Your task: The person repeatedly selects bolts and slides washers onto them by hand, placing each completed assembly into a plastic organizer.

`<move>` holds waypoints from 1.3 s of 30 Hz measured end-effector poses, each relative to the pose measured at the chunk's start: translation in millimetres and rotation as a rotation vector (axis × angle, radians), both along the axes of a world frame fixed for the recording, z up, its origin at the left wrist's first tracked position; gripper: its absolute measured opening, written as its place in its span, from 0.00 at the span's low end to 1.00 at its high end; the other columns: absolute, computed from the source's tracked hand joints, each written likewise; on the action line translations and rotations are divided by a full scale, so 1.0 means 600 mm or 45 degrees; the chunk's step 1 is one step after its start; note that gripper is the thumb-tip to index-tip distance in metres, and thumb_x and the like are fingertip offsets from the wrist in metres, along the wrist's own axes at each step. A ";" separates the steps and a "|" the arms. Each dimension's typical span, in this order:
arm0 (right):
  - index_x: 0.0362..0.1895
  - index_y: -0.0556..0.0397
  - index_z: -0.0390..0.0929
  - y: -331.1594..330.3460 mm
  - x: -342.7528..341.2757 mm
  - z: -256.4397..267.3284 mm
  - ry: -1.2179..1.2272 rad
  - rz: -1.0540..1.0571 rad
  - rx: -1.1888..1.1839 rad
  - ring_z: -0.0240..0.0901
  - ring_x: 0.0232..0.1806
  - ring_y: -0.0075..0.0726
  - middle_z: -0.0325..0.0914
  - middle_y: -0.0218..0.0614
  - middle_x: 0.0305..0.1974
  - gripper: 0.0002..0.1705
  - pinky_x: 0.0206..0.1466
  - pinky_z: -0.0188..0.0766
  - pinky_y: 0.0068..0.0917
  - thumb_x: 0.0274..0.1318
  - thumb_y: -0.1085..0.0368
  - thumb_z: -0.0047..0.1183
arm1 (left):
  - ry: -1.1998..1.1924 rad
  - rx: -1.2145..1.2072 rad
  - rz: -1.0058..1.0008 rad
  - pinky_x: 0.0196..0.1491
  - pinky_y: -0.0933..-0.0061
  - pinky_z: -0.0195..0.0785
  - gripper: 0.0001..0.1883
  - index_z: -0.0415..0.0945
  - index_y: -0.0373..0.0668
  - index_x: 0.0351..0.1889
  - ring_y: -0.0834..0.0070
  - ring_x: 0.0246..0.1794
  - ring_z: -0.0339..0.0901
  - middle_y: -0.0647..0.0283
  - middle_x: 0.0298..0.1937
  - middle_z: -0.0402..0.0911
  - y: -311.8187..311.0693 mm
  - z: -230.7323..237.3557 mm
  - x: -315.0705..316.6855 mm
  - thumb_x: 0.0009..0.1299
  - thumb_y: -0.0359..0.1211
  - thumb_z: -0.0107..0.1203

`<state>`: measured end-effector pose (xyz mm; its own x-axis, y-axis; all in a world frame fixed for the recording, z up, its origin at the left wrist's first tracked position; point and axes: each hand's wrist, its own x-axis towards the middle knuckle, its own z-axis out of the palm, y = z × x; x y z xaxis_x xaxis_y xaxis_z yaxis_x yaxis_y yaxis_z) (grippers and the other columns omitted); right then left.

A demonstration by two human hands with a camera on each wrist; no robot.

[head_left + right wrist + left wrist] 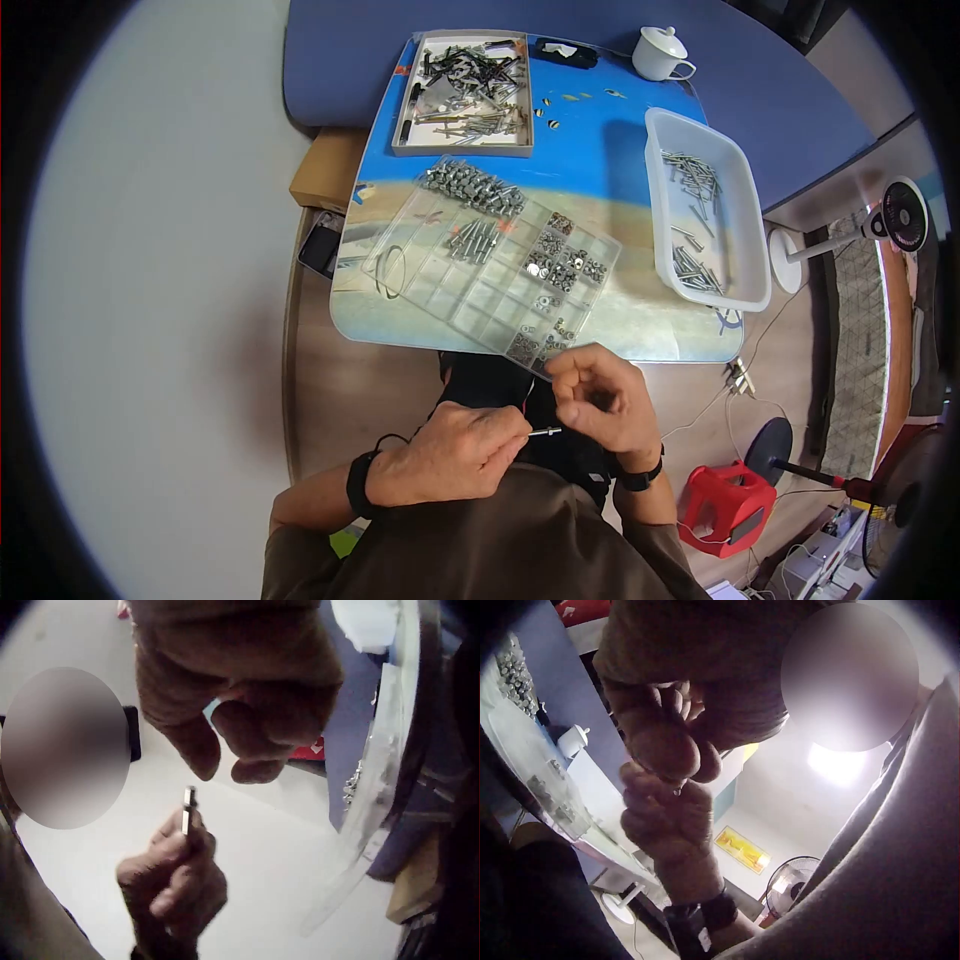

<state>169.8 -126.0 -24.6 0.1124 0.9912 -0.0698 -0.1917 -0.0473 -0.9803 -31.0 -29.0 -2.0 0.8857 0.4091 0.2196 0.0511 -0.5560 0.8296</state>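
Observation:
My left hand [455,450] pinches a thin silvery bolt [546,432] between thumb and fingers, its free end pointing toward my right hand. In the right wrist view a thicker, nut-like piece [190,796] shows near the bolt's tip. My right hand [612,400] hovers just beyond that tip, thumb and fingers loosely bent with a gap between them and nothing seen in it. Below both hands is my lap. Just past the right fingers lies the near corner of a clear compartment box [480,300] with nuts, washers and bolts sorted inside.
On the table [620,340] a shallow carton [402,140] of mixed screws stands at the back left. A white plastic bin [735,200] with long bolts is at the right. Behind it stands a lidded white mug [660,55]. A small fan [900,215] is beyond the table's right edge.

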 end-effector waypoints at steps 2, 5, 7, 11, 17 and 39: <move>0.51 0.56 0.76 -0.002 0.003 0.013 -0.031 0.056 0.018 0.68 0.25 0.21 0.74 0.30 0.25 0.21 0.28 0.63 0.20 0.50 0.75 0.61 | -0.047 -0.006 0.004 0.22 0.67 0.69 0.05 0.76 0.41 0.32 0.65 0.19 0.78 0.61 0.21 0.78 0.000 -0.003 0.004 0.62 0.23 0.61; 0.48 0.56 0.77 0.001 0.000 -0.004 -0.469 0.053 -0.127 0.68 0.26 0.20 0.74 0.29 0.25 0.16 0.29 0.64 0.19 0.54 0.76 0.56 | -0.042 0.044 -0.015 0.22 0.67 0.69 0.05 0.76 0.41 0.32 0.65 0.19 0.78 0.61 0.21 0.78 -0.004 -0.015 0.008 0.62 0.23 0.61; 0.49 0.56 0.76 0.001 -0.002 -0.009 -0.342 -0.129 -0.044 0.67 0.23 0.22 0.75 0.29 0.26 0.15 0.28 0.65 0.21 0.55 0.77 0.54 | -0.012 0.051 -0.021 0.22 0.67 0.69 0.05 0.76 0.41 0.33 0.65 0.19 0.78 0.61 0.22 0.78 -0.004 -0.009 0.008 0.62 0.23 0.61; 0.51 0.56 0.74 -0.004 0.005 0.020 -0.292 0.248 -0.006 0.64 0.20 0.20 0.74 0.29 0.26 0.16 0.26 0.64 0.20 0.57 0.77 0.52 | 0.004 0.039 -0.007 0.23 0.67 0.70 0.06 0.76 0.41 0.33 0.64 0.20 0.78 0.60 0.22 0.78 -0.007 -0.006 0.009 0.61 0.23 0.61; 0.52 0.54 0.75 -0.005 0.007 -0.007 -0.262 0.023 0.008 0.63 0.19 0.19 0.74 0.28 0.27 0.21 0.24 0.60 0.20 0.52 0.77 0.59 | 0.037 0.059 -0.008 0.23 0.67 0.70 0.06 0.76 0.40 0.33 0.64 0.20 0.79 0.60 0.23 0.79 -0.006 -0.012 0.007 0.61 0.23 0.62; 0.46 0.54 0.78 0.025 0.015 -0.006 -0.476 -0.151 -0.081 0.69 0.18 0.25 0.74 0.30 0.22 0.19 0.23 0.63 0.23 0.47 0.72 0.64 | 0.060 0.015 -0.072 0.23 0.64 0.70 0.06 0.72 0.37 0.35 0.61 0.21 0.79 0.57 0.22 0.76 0.026 -0.017 0.021 0.63 0.22 0.59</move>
<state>178.5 -110.7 -28.1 0.2548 0.9649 -0.0635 0.1699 -0.1094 -0.9794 -18.3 -13.5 -12.0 0.9168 0.3556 0.1815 0.0583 -0.5689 0.8203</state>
